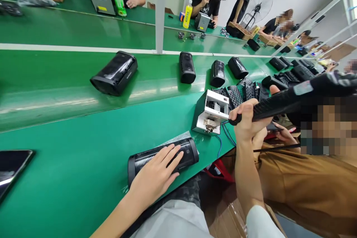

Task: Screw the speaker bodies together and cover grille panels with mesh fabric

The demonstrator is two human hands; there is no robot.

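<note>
Left hand (156, 173) lies flat, fingers spread and unclenched, on a black speaker (164, 158) lying on its side at the near edge of the green bench (69, 163). Right hand (247, 119) is clenched around a black power screwdriver (281, 100), tip just right of a white bracket block (210, 113) beyond the speaker. Risk: the rounded speaker may roll off the bench edge under light palm pressure; blue wires (227, 135) by the tip could snag.

Green belt (69, 93) — black casings (114, 73), yellow bottle (187, 14); fan (258, 7)
</note>
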